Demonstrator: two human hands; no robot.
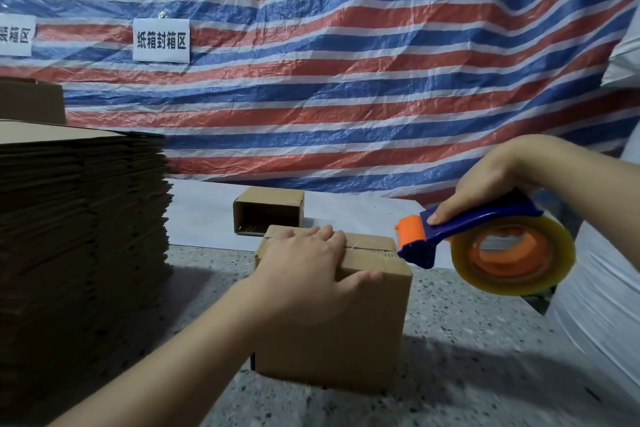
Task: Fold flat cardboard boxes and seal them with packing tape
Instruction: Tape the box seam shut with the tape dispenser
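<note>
Left hand (308, 263) flat on the box (332, 319) at mid-desk (467, 340), fingers spread over the top seam, thumb down the front. Right hand (485, 184) grips the tape dispenser (485, 243) just off the box's right edge. Risk: flaps spring open if that palm lifts early, and tape lands crooked.

Brown box (332, 315) upright, flaps closed; tape dispenser (485, 239) raised.

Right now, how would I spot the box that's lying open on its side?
Find the striped tarp hanging behind the table. Just below it, behind the box under the left hand, lies a small cardboard box. Only this one shows its hollow inside.
</note>
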